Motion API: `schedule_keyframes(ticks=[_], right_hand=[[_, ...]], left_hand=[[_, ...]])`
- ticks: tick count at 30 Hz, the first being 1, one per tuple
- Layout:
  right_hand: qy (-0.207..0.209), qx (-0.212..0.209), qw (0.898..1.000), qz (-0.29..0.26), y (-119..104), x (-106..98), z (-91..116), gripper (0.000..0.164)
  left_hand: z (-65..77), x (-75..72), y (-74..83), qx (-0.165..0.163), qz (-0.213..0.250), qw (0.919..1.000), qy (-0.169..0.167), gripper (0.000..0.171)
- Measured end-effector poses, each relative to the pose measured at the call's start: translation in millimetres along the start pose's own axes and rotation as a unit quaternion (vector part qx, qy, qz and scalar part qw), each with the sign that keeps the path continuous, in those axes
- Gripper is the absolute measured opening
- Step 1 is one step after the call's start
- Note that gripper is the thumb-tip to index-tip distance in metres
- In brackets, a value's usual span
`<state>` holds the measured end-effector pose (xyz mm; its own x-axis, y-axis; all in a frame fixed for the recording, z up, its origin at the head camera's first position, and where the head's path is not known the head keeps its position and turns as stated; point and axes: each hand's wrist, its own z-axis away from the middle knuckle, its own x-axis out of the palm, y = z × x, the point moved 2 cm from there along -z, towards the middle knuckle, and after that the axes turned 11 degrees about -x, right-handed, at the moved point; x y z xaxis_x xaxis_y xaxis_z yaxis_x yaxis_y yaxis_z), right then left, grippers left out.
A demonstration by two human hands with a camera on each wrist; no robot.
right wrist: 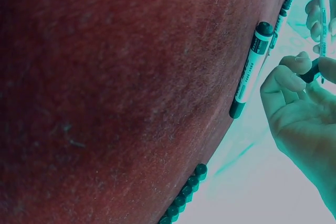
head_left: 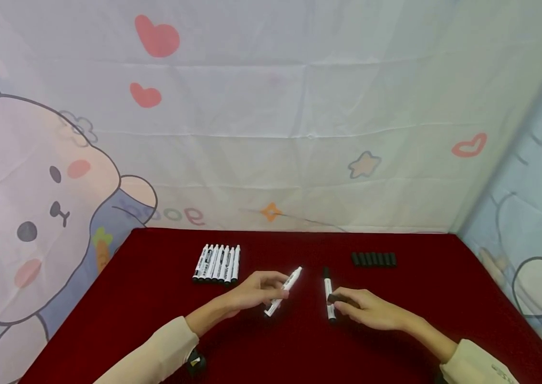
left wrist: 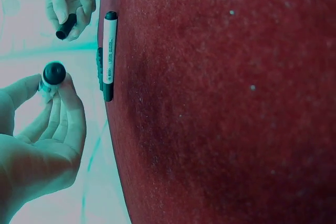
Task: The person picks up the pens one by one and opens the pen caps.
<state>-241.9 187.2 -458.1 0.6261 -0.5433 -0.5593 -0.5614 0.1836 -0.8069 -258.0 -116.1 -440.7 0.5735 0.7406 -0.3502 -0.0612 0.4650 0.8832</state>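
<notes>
My left hand [head_left: 257, 290] pinches a white, uncapped marker [head_left: 284, 290] between thumb and fingers, its tip tilted up and away to the right. In the left wrist view, the black end [left wrist: 54, 73] of that marker faces the camera. My right hand [head_left: 372, 309] pinches a black marker cap [head_left: 338, 299], seen end-on in the left wrist view. The cap and the marker are apart, both held above the table. A capped marker [head_left: 328, 290] lies on the cloth just by my right fingers, partly hidden behind the cap in the head view.
A row of several uncapped white markers [head_left: 216, 263] lies on the left of the red tablecloth [head_left: 295, 352]. Several black caps [head_left: 374, 260] stand side by side at the back right. Behind the table hangs a printed curtain [head_left: 271, 176].
</notes>
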Motion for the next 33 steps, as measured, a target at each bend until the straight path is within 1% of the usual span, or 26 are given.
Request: schedule_keyframes(ticks=[7,14,20,23,33], right_hand=[[-0.003,-0.004,1.000,-0.004,1.3,0.8,0.3,0.022],[-0.005,0.003,1.000,0.002,3.2,0.4,1.6,0.024],[-0.008,0.007,1.000,0.004,3.4,0.4,3.5,0.025],[-0.008,0.006,1.000,0.002,2.5,0.7,3.6,0.024],[-0.008,0.000,1.000,-0.002,3.1,0.8,6.2,0.024]], left_hand=[[-1.2,0.9,-3.8,-0.011,0.038,0.9992,0.003,0.046],[0.1,0.4,-9.0,-0.012,0.081,0.9963,0.027,0.050],[0.9,-0.5,-11.4,-0.008,0.099,0.9936,0.055,0.057],[0.8,-0.5,-12.1,-0.008,0.108,0.9922,0.062,0.060],[0.7,-1.8,-14.1,-0.009,0.119,0.9912,0.057,0.060]])
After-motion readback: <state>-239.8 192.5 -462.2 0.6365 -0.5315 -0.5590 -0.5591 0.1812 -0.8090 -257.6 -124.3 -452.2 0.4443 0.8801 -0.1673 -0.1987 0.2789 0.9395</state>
